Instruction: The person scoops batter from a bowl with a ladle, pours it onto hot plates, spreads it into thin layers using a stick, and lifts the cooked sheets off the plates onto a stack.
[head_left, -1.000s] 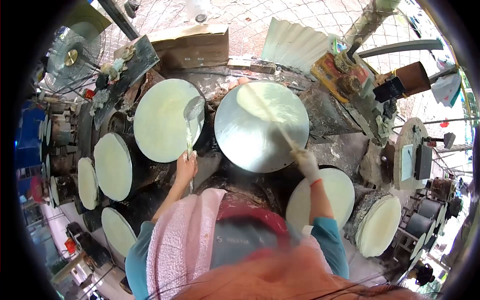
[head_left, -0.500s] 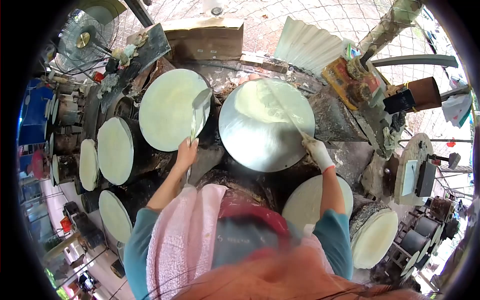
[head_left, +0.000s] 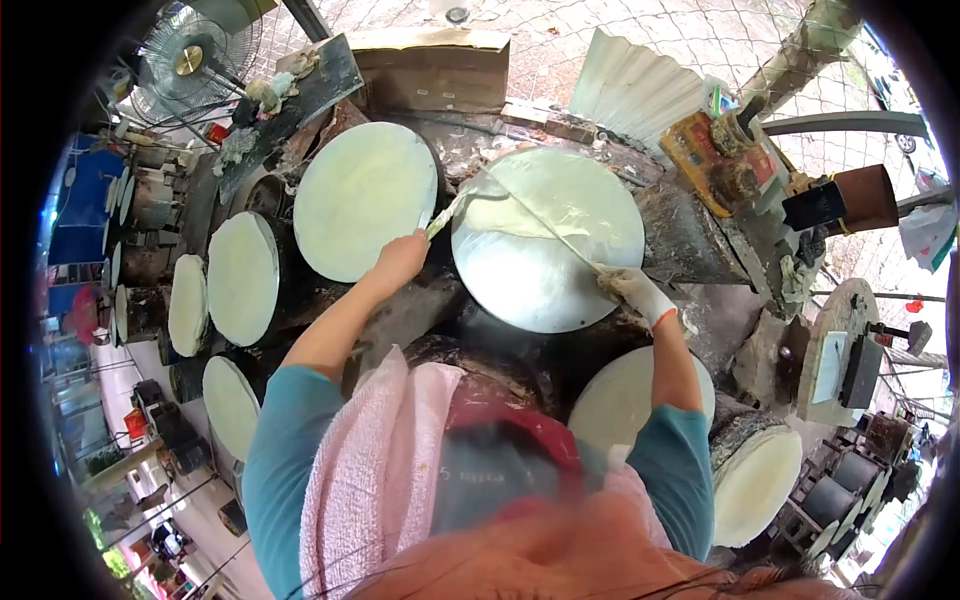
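Note:
A round metal griddle (head_left: 545, 290) lies in front of me, its far half coated with pale batter (head_left: 530, 200) and its near half bare and shiny. My left hand (head_left: 400, 260) grips the handle of a batter-smeared ladle (head_left: 447, 215), whose head reaches the griddle's upper-left edge. At the right rim, my right hand (head_left: 636, 292), in a whitish glove, is closed on a long thin stick (head_left: 545, 222). The stick slants across the griddle toward the ladle; whether the two touch, I cannot tell. Left of the griddle sits a second round plate (head_left: 365, 200) covered by a pale sheet.
More batter-covered round plates stand left (head_left: 243, 280) and near right (head_left: 640, 395). A thick pale round stack (head_left: 757, 487) sits at lower right. Behind are a cardboard box (head_left: 432, 75), a fan (head_left: 190, 60) and a corrugated panel (head_left: 635, 85).
My left hand has moved up and right, carrying the ladle from over the left plate to the griddle's edge. My gloved right hand keeps hold of the stick, nearly in place.

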